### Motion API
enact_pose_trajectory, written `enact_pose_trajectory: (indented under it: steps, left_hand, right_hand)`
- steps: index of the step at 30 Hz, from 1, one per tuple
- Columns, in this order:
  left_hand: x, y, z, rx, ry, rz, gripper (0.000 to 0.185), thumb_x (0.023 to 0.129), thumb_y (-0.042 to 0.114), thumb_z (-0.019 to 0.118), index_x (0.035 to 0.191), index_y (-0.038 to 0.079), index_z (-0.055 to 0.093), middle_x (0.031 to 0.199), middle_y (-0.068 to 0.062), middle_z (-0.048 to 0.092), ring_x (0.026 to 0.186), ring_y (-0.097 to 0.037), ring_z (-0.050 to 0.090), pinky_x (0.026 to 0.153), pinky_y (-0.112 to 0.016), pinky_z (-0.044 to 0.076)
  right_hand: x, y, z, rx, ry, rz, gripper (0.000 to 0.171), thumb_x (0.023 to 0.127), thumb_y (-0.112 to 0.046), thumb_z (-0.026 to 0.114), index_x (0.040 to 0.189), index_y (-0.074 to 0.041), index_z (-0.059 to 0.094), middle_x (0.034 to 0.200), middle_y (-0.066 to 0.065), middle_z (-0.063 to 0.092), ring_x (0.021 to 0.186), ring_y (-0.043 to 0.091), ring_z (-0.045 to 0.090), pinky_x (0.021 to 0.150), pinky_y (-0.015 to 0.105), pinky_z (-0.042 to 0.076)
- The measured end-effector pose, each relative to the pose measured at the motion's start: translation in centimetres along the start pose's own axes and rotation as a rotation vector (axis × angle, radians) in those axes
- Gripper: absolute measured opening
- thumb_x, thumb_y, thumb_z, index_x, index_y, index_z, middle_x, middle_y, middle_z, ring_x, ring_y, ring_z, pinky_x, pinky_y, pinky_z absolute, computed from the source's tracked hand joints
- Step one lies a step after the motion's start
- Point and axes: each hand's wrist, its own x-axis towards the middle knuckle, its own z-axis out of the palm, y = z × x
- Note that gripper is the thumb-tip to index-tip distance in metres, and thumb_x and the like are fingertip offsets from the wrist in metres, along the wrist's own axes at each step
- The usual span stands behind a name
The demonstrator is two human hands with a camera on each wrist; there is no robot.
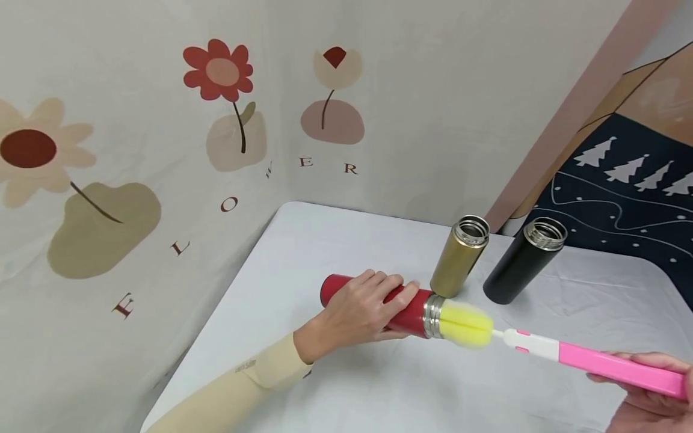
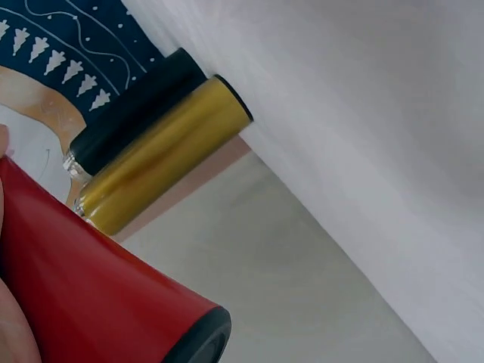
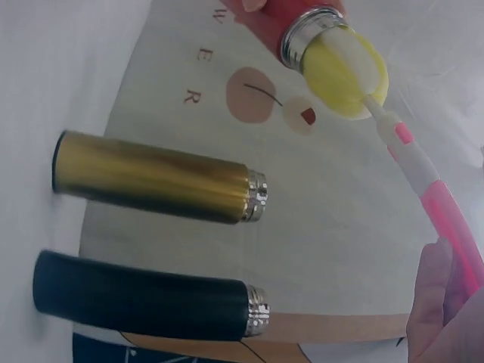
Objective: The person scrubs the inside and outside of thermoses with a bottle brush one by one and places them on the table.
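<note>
My left hand (image 1: 368, 307) grips a red thermos bottle (image 1: 414, 316) round its body, tipped onto its side with the steel mouth facing right. Its dark base (image 2: 204, 339) shows in the left wrist view. With my right hand (image 1: 652, 391) I hold a bottle brush by its pink handle (image 1: 612, 367). The brush's yellow sponge head (image 1: 467, 323) sits at the red bottle's mouth, partly inside it, with much of the sponge still visible outside. A white neck (image 3: 408, 155) joins sponge and handle.
Behind the red bottle stand a gold bottle (image 1: 455, 261) and a black bottle (image 1: 520, 267), both upright and uncapped. All are at a white-covered table (image 1: 325, 240). A curtain with printed flowers (image 1: 433, 108) hangs along the back and left, and a dark blue tree-print cloth (image 1: 622, 186) is at right.
</note>
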Motion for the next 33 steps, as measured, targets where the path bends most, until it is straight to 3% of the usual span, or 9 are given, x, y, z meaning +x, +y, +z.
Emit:
enact_pose_trajectory:
  steps: [3, 5, 13, 16, 18, 20, 23, 30, 33]
  left_hand:
    - [0.1, 0.1, 0.1, 0.022, 0.020, -0.008, 0.079, 0.092, 0.064, 0.076, 0.140, 0.003, 0.062, 0.111, -0.008, 0.073, 0.086, -0.020, 0.072, 0.081, -0.032, 0.062]
    - [0.2, 0.2, 0.2, 0.028, 0.032, -0.006, 0.078, 0.094, 0.064, 0.071, 0.140, 0.002, 0.062, 0.111, -0.008, 0.073, 0.087, -0.020, 0.072, 0.081, -0.033, 0.062]
    - [-0.1, 0.4, 0.1, -0.004, 0.028, 0.026, 0.066, 0.092, 0.053, 0.079, 0.136, 0.009, 0.059, 0.111, -0.009, 0.068, 0.092, -0.022, 0.071, 0.084, -0.035, 0.063]
    - [-0.1, 0.4, 0.2, 0.025, 0.057, 0.049, 0.057, 0.093, 0.050, 0.078, 0.131, 0.010, 0.062, 0.111, -0.008, 0.067, 0.088, -0.021, 0.069, 0.079, -0.033, 0.062]
    - [-0.1, 0.4, 0.2, 0.051, 0.090, 0.065, 0.052, 0.094, 0.048, 0.077, 0.127, 0.010, 0.063, 0.110, -0.008, 0.067, 0.086, -0.021, 0.068, 0.075, -0.032, 0.061]
    - [-0.1, 0.4, 0.2, 0.071, 0.121, 0.079, 0.048, 0.095, 0.045, 0.077, 0.125, 0.010, 0.063, 0.109, -0.008, 0.067, 0.083, -0.021, 0.066, 0.072, -0.031, 0.060]
    - [-0.2, 0.3, 0.1, 0.084, 0.152, 0.090, 0.044, 0.094, 0.040, 0.077, 0.123, 0.011, 0.064, 0.108, -0.009, 0.068, 0.083, -0.021, 0.066, 0.072, -0.030, 0.059]
    - [-0.5, 0.5, 0.0, 0.077, 0.150, 0.101, 0.044, 0.094, 0.040, 0.078, 0.124, 0.011, 0.064, 0.111, -0.009, 0.069, 0.085, -0.021, 0.066, 0.077, -0.031, 0.060]
    - [-0.3, 0.7, -0.2, 0.066, 0.174, 0.107, 0.042, 0.094, 0.039, 0.078, 0.123, 0.011, 0.065, 0.112, -0.008, 0.071, 0.085, -0.022, 0.067, 0.078, -0.031, 0.061]
  right_hand:
    - [0.5, -0.1, -0.4, -0.063, 0.044, -0.002, 0.041, 0.115, -0.006, 0.042, 0.101, 0.028, 0.061, 0.086, 0.035, 0.071, 0.062, 0.036, 0.077, 0.037, 0.035, 0.053]
    - [0.7, 0.0, -0.3, -0.101, 0.111, 0.011, 0.038, 0.113, -0.008, 0.050, 0.101, 0.026, 0.062, 0.085, 0.033, 0.072, 0.062, 0.034, 0.077, 0.035, 0.035, 0.050]
    - [-0.5, -0.6, 2.1, -0.112, 0.375, 0.224, 0.032, 0.113, -0.014, 0.055, 0.102, 0.015, 0.064, 0.087, 0.023, 0.070, 0.070, 0.036, 0.079, 0.043, 0.046, 0.057]
    - [-1.3, -1.0, 3.9, -0.104, 0.536, 0.343, 0.029, 0.113, -0.016, 0.056, 0.100, 0.007, 0.068, 0.088, 0.016, 0.067, 0.069, 0.032, 0.077, 0.046, 0.047, 0.060]
    - [-1.8, -1.0, 4.9, -0.094, 0.588, 0.381, 0.027, 0.112, -0.016, 0.057, 0.097, 0.004, 0.067, 0.085, 0.015, 0.067, 0.066, 0.031, 0.075, 0.048, 0.047, 0.060]
    - [-2.6, -0.9, 5.5, -0.093, 0.546, 0.371, 0.030, 0.114, -0.016, 0.053, 0.095, 0.005, 0.065, 0.083, 0.016, 0.067, 0.066, 0.031, 0.075, 0.049, 0.046, 0.061]
    - [-4.1, -0.4, 6.1, -0.104, 0.401, 0.274, 0.036, 0.116, -0.015, 0.048, 0.096, 0.010, 0.062, 0.080, 0.022, 0.069, 0.067, 0.034, 0.079, 0.052, 0.043, 0.061]
    - [-6.1, 0.6, 6.0, -0.077, 0.210, 0.170, 0.040, 0.114, -0.009, 0.052, 0.091, 0.021, 0.064, 0.079, 0.029, 0.071, 0.069, 0.039, 0.079, 0.058, 0.043, 0.062]
    - [-7.0, 1.4, 5.5, -0.040, 0.014, 0.142, 0.039, 0.113, -0.007, 0.054, 0.099, 0.028, 0.062, 0.085, 0.033, 0.071, 0.072, 0.041, 0.079, 0.062, 0.044, 0.063]
